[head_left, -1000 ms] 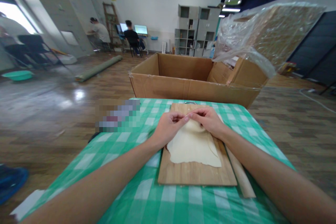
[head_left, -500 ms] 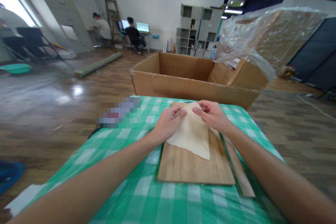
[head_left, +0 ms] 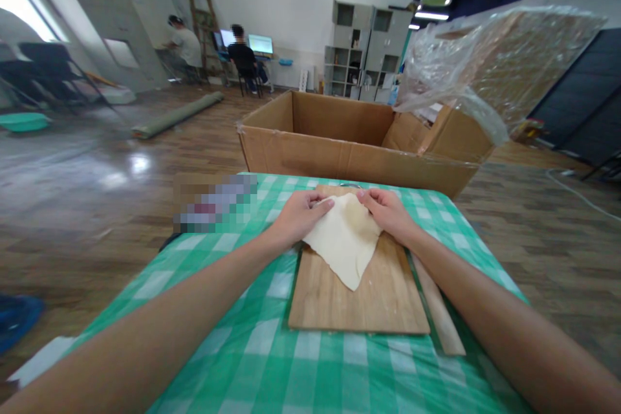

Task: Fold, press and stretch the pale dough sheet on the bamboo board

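A thin, pale sheet of dough [head_left: 345, 239] hangs between my two hands, its lower corner pointing toward me over the wooden cutting board [head_left: 354, 310]. My left hand [head_left: 303, 213] pinches its upper left edge between thumb and fingers. At the upper right edge, my right hand [head_left: 387, 212] is closed on the dough too. Just right of the board lies a wooden rolling pin [head_left: 439, 310], partly hidden by my right forearm. A metal ring handle [head_left: 350, 185] shows at the board's far end.
A green and white checked cloth [head_left: 233, 362] covers the table. Close behind it stands a large open cardboard box [head_left: 359, 158], with plastic wrap [head_left: 451, 71] at its right. A blurred-out object [head_left: 213, 204] lies at the table's far left. Two people sit in the background.
My hands have moved apart, spreading the dough's upper edge. Its lower corner has swung left, toward the middle of the board. The view has shifted slightly.
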### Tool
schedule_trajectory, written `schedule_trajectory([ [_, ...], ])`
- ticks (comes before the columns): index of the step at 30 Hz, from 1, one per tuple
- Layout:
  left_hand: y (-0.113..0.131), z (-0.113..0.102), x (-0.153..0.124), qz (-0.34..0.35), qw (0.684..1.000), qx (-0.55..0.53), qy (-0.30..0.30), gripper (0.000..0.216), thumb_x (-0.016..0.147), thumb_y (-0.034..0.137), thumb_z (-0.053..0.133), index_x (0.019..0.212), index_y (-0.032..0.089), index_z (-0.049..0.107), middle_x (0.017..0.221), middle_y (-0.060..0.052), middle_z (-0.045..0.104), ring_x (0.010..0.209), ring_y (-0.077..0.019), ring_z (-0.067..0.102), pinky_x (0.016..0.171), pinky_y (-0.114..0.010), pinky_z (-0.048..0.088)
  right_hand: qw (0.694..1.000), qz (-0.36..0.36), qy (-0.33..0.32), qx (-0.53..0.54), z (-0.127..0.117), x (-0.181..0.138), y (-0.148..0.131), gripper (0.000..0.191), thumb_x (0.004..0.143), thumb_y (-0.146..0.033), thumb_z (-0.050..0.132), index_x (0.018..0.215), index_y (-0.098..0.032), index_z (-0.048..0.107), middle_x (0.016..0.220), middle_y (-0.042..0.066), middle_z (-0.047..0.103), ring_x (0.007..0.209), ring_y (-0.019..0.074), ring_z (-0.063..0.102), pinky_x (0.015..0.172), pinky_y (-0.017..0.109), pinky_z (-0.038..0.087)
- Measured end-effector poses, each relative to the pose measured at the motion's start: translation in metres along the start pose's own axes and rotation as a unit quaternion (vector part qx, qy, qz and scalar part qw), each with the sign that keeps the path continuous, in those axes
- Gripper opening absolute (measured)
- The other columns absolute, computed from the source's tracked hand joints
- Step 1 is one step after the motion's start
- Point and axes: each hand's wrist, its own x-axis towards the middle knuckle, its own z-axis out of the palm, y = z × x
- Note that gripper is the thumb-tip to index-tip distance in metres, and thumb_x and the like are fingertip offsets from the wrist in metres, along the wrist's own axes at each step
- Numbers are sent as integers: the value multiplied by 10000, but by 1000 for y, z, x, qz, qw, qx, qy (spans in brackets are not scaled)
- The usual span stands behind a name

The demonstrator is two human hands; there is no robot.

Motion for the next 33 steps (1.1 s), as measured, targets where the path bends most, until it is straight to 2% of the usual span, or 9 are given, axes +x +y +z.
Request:
schedule_trajectory([
  [3,-1,-3,2,40,995,81,33,249,837,437,687,795,204,767,692,-30,706,613,-190,599,517,-255,384,994,-46,-8,-98,-2,-1,3,384,887,-577,660,830,-197,668,641,-5,620,539,138,471,500,273,287],
  [7,-2,-9,4,96,969,222,51,236,900,390,635,805,211,757,758,-38,718,688,-211,610,645,-299,407,967,-53,50,-244,-9,1,5,244,903,-433,675,817,-206,692,612,-5,628,558,155,510,563,292,311],
  [13,17,-1,-15,189,915,352,62,255,964,384,598,1114,201,691,1104,-102,704,996,-266,647,873,-374,469,940,-18,69,-334,-14,5,9,198,926,-369,645,850,-202,720,680,34,683,635,190,567,616,307,339],
  [15,31,14,-31,249,891,379,-8,292,952,451,635,1112,211,685,1145,-108,687,1086,-284,629,940,-399,472,941,-20,53,-333,-17,5,8,219,926,-389,641,857,-197,721,642,24,665,610,183,554,601,302,330],
  [18,46,39,-57,285,850,425,-125,366,899,534,703,1044,198,718,1128,-126,691,1041,-303,640,914,-432,501,955,-27,-15,-296,-23,5,6,247,885,-434,686,887,-190,723,544,-26,599,520,149,503,547,280,302],
  [22,51,55,-76,296,775,538,-152,191,976,275,610,957,133,735,983,-148,702,936,-311,670,764,-422,534,979,9,-110,-172,-38,3,5,314,799,-419,766,1005,-190,704,471,-86,532,400,111,451,432,236,240],
  [26,53,59,-83,290,716,609,-180,177,918,63,574,924,102,746,852,-164,711,794,-311,707,566,-356,494,978,89,-163,-98,-54,-2,0,387,778,-413,798,1078,-210,662,457,-71,576,347,135,501,351,221,244],
  [30,57,61,-85,281,720,603,-198,170,872,22,610,840,105,754,754,-173,717,703,-289,717,546,-328,480,955,153,-231,-103,-67,-5,-10,542,739,-392,850,1187,-222,596,467,-54,616,362,178,564,339,236,314],
  [33,58,54,-85,272,744,571,-215,166,859,39,647,775,147,742,707,-136,715,676,-262,716,606,-331,505,955,155,-219,-127,-71,-2,-12,512,763,-382,831,1167,-211,568,573,-8,691,458,199,635,393,256,400],
])
